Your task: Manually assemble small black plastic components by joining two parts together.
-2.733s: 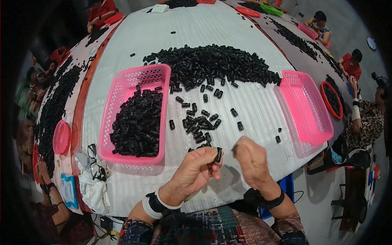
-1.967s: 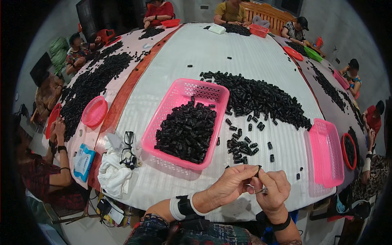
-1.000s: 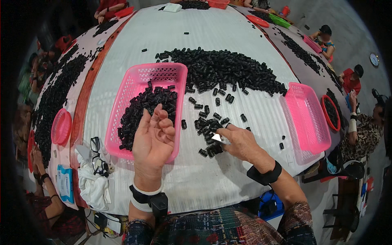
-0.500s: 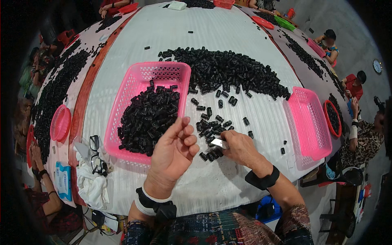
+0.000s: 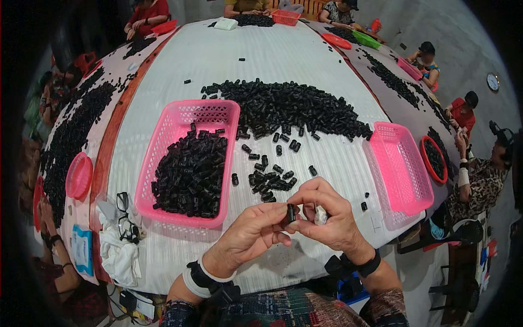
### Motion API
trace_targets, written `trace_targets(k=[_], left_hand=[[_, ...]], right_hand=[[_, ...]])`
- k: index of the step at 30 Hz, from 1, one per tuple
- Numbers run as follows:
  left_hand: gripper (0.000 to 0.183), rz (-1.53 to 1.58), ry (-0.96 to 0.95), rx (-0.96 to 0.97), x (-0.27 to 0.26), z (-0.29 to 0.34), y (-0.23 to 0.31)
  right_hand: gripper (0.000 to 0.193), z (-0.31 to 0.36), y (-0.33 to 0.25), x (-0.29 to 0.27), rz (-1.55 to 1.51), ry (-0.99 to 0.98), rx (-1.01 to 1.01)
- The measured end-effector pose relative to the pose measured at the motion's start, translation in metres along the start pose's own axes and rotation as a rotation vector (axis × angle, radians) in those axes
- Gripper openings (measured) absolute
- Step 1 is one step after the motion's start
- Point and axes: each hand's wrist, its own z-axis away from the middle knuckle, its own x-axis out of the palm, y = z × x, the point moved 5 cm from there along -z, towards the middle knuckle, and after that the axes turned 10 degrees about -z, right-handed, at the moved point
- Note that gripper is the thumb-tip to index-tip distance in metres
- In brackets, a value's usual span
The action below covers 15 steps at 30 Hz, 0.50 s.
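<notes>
In front of me my left hand [image 5: 251,233] and my right hand [image 5: 329,222] meet. Between their fingertips is a small black cylindrical part [image 5: 291,213], pinched from both sides. A small whitish piece [image 5: 320,215] also sits in my right hand, between thumb and fingers; its kind is unclear. Just beyond my hands lies a loose cluster of the same black parts [image 5: 268,182]. Left of them, a pink basket [image 5: 143,188] holds many more black parts [image 5: 190,174]. A large heap of them [image 5: 294,106] spreads across the table further off.
At right stands a second pink basket [image 5: 381,191] on the white-covered table [image 5: 180,60]. Glasses [image 5: 128,229], a white cloth [image 5: 117,253] and a blue-and-white packet [image 5: 83,248] lie at left. Several people sit around with their own heaps, including a person in leopard print [image 5: 482,182].
My right hand has lifted a black part from the cluster. My left hand has moved right and down to meet it. The view has shifted slightly.
</notes>
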Motion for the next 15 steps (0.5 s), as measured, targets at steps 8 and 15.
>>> trace_targets(k=[8,15], left_hand=[[0.022,0.021,-0.029,0.037,-0.002,0.0,-0.009],[0.019,0.017,0.031,0.05,0.001,0.0,-0.009]], right_hand=[[0.036,0.013,0.003,0.005,0.036,0.068,-0.046],[0.039,0.028,-0.013,0.016,0.471,0.255,-0.519]])
